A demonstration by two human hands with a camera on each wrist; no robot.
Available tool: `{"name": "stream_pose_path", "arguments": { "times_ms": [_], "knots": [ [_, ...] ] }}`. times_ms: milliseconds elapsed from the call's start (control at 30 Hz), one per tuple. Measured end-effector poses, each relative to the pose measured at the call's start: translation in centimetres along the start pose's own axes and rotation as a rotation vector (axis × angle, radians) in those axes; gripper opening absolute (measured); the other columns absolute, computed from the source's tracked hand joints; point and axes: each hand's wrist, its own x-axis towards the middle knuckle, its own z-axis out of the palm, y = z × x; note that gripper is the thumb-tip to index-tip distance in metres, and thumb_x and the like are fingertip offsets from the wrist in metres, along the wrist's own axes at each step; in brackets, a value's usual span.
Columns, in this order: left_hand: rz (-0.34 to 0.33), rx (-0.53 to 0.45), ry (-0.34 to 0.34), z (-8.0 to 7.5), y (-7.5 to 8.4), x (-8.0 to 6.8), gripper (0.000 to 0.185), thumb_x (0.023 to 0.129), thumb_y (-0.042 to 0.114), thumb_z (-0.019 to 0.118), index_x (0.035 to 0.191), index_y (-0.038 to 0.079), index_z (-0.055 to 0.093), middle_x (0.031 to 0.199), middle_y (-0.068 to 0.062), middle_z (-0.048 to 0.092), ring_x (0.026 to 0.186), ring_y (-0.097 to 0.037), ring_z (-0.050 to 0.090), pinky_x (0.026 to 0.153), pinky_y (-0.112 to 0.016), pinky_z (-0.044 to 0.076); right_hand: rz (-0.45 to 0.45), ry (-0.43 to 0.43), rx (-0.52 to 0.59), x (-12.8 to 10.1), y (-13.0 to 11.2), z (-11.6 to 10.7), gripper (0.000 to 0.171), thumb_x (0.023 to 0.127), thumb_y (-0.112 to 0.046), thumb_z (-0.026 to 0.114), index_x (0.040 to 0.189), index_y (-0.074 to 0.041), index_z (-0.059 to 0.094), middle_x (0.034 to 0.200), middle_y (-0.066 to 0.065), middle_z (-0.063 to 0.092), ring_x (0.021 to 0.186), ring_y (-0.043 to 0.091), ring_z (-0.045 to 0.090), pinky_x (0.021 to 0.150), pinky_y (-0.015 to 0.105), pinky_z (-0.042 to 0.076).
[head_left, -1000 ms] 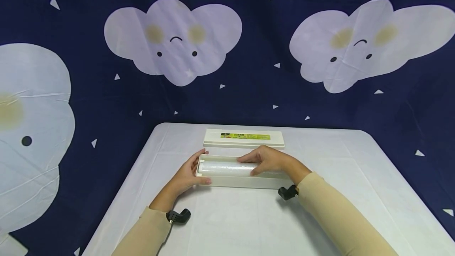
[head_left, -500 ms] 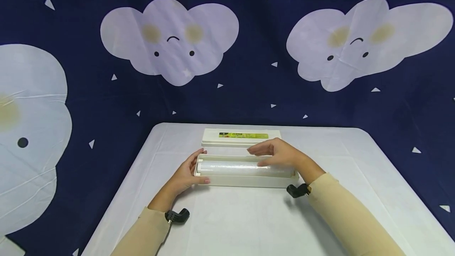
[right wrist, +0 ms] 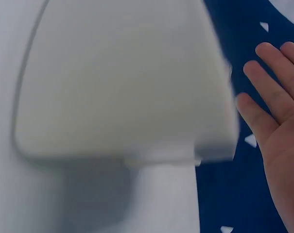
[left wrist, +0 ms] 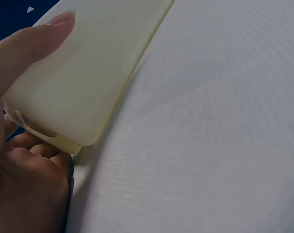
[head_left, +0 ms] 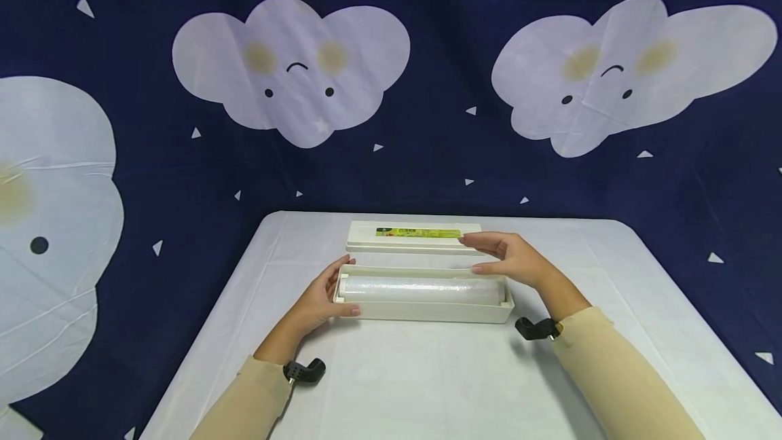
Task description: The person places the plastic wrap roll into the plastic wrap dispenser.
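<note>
A long white box (head_left: 421,312) lies lengthwise on the table, open at the top. Inside it rests a shiny roll of cling film (head_left: 421,288). My left hand (head_left: 314,301) grips the left end of the box, thumb on the front wall and fingers around the end and back. The left wrist view has the thumb (left wrist: 49,39) flat against the box wall (left wrist: 93,82). My right hand (head_left: 513,258), holding nothing, hovers behind the right end of the box with fingers extended; in the right wrist view its fingers (right wrist: 273,97) are straight, beside the box end (right wrist: 122,87).
Behind the box lies a white lid (head_left: 366,235) with a yellow-green label, close to the right fingertips. A white cloth covers the table (head_left: 397,386). Beyond the table hangs a dark blue curtain (head_left: 452,175) printed with clouds and small triangles.
My right hand has come off the cling film roll and moved to the right and back, uncovering the whole roll. The left hand keeps its grip on the box.
</note>
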Motion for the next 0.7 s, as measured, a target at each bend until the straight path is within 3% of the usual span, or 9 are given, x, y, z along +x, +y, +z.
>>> {"name": "stream_pose_path", "arguments": {
  "times_ms": [400,700],
  "knots": [
    [0.001,0.001,-0.005,0.0,0.1,0.0,0.121,0.068,-0.010,0.095,0.166,0.003,0.024,0.167,-0.016,0.032,0.144,-0.035,0.042,0.111,-0.028,0.045,0.031,0.065,0.019,-3.5,2.7,-0.5,0.072,0.089,-0.003,0.085,0.152,0.002,0.051,0.155,0.017,0.051,0.146,0.038,0.041,0.120,0.046,0.032],
    [0.005,0.002,-0.001,0.0,0.0,0.1,0.122,0.068,-0.010,0.095,0.166,0.002,0.024,0.167,-0.015,0.033,0.144,-0.035,0.041,0.111,-0.028,0.045,0.031,0.088,0.045,-5.1,3.8,0.0,0.076,0.087,0.000,0.085,0.152,0.008,0.048,0.155,0.022,0.050,0.145,0.043,0.040,0.117,0.022,0.033]
  ]
}}
